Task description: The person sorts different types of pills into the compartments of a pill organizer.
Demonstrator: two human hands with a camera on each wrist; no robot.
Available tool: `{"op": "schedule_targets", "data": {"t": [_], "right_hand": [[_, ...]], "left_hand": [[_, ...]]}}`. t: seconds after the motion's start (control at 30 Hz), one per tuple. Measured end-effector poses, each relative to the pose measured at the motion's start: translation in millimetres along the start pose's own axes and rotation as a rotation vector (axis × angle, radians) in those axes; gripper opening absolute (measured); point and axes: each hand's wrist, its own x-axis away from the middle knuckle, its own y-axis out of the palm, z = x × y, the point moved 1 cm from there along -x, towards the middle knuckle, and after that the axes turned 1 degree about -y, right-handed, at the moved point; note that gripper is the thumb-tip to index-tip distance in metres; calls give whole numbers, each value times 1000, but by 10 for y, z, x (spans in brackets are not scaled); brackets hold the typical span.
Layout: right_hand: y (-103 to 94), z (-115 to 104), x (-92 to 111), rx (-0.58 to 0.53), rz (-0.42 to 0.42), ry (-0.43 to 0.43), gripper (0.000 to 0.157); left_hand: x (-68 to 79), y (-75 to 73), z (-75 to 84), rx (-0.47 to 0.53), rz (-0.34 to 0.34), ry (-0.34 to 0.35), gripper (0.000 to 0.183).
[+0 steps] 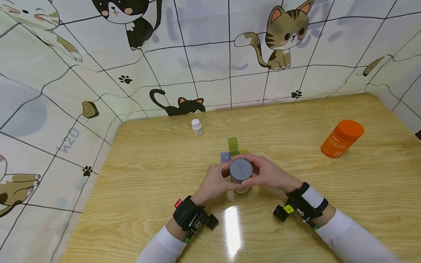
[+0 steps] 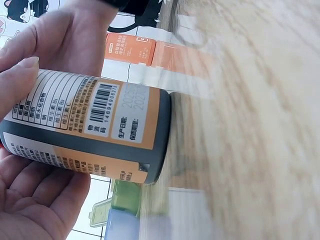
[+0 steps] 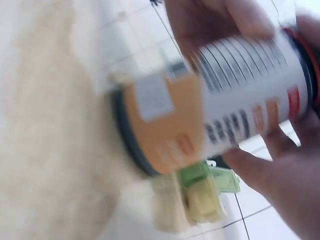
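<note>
A supplement bottle [image 1: 241, 171] with a round grey lid is gripped from both sides, close over the table. My left hand [image 1: 215, 181] holds its left side, thumb in front, while my right hand [image 1: 267, 173] grips the right side near the lid. In the left wrist view the bottle [image 2: 100, 125] shows a white and orange label with a barcode and a dark base. Just behind the hands is a small pill box [image 1: 233, 146] with green, blue and yellow compartments; its green lid [image 2: 100, 212] stands up. The hands and bottle hide much of the box.
An orange bottle [image 1: 342, 138] with an orange lid stands at the right of the wooden table [image 1: 158, 164]. A small white bottle [image 1: 197, 127] stands near the back edge. A cat-patterned sheet [image 1: 210, 54] hangs behind and beside the table.
</note>
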Motion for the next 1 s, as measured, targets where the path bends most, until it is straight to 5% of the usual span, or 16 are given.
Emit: {"op": "schedule_targets", "data": {"t": [0.13, 0.3, 0.4, 0.57, 0.67, 0.8, 0.9, 1.0], "right_hand": [[-108, 3, -64, -38, -130, 7, 59], [-121, -38, -74, -61, -143, 3, 59], [-139, -70, -41, -79, -86, -24, 58], [-302, -220, 150, -27, 135, -28, 55], [-441, -367, 292, 154, 254, 27, 54], [-597, -539, 444, 586, 317, 128, 51], [-675, -591, 518, 846, 271, 237, 49], [-702, -561, 545, 974, 157, 375, 47]], "left_hand": [[-4, 3, -23, -2, -10, 7, 47], [-4, -4, -12, 6, -20, 5, 48], [-10, -7, -8, 11, -19, 6, 51], [-26, 5, -11, 13, -23, 23, 56], [-33, 20, -7, 11, -20, 18, 58], [-27, 26, 1, 10, -13, 4, 59], [-19, 18, 7, 15, -11, 6, 60], [-16, 13, 2, 23, -13, 10, 59]]}}
